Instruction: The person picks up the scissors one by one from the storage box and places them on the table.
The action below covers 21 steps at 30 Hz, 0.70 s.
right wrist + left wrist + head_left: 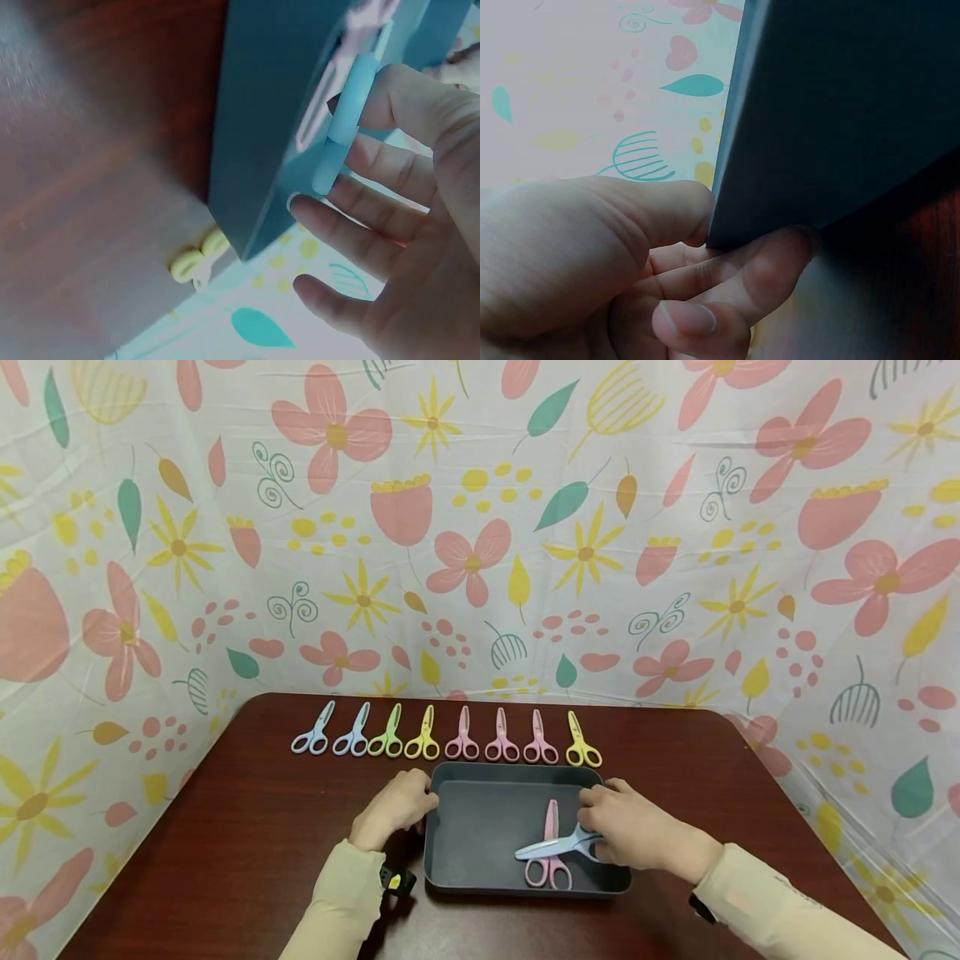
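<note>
In the head view a dark grey tray lies on the table in front of me. My left hand grips its left rim; the left wrist view shows thumb and fingers on either side of the tray wall. At the tray's right side, my right hand holds light blue scissors by the handle loops. Their blades point left, across pink scissors in the tray. From the right wrist, the blue handle shows between thumb and fingers, the other fingers spread.
Behind the tray runs a row of several scissors: blue scissors at the left, then green scissors, yellow scissors, pink scissors and, rightmost, yellow scissors. A flowered curtain hangs behind the table.
</note>
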### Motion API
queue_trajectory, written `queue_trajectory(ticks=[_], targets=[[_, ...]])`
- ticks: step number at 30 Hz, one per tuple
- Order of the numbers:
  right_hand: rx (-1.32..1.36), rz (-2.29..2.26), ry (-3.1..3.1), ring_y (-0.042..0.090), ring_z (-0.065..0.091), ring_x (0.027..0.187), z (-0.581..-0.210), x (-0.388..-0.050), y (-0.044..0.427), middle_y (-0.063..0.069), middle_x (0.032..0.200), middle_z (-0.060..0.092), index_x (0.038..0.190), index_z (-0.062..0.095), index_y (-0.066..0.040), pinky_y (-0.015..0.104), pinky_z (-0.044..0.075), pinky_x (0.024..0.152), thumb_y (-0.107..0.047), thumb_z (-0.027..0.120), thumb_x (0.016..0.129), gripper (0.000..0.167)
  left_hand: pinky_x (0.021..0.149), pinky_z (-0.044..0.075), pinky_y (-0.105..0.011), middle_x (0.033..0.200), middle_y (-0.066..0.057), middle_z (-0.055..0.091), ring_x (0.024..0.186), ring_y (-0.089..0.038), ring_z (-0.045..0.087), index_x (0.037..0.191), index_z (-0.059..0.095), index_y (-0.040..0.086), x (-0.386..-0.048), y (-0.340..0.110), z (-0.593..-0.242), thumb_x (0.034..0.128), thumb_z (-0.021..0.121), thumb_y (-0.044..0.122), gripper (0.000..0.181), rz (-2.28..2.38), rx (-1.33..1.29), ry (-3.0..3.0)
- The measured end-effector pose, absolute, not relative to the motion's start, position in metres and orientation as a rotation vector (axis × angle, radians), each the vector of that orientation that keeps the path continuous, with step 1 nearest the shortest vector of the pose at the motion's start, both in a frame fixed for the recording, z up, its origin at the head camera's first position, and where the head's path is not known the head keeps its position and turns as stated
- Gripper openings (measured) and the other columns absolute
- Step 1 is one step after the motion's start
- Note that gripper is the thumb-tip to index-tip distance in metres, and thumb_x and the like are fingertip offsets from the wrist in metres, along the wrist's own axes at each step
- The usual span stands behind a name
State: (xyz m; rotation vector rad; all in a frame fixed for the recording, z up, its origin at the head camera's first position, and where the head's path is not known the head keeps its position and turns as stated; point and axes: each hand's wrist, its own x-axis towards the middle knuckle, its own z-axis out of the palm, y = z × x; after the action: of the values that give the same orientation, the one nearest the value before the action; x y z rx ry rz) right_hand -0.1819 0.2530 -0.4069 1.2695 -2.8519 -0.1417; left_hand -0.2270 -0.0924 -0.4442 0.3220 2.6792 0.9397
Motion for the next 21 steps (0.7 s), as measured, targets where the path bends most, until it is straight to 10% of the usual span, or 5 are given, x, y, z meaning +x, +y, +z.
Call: queue_trajectory(ticks=[21], targets=[[1.007,-0.028,-2.671,0.012,0.051,0.077,-0.367,-0.197,0.304,-0.004,0.087,0.056,0.074,0.066,-0.023,0.049,0.042,0.079,-0.017,0.085,0.069,0.021,0.039,0.032,-0.027,0.048,-0.008,0.055,0.035,-0.014,0.041,0.070,0.058,0.006,-0.228,-0.092,-0.444,0.0943,0.054,0.012,0.025,0.928,0.316,2.676]])
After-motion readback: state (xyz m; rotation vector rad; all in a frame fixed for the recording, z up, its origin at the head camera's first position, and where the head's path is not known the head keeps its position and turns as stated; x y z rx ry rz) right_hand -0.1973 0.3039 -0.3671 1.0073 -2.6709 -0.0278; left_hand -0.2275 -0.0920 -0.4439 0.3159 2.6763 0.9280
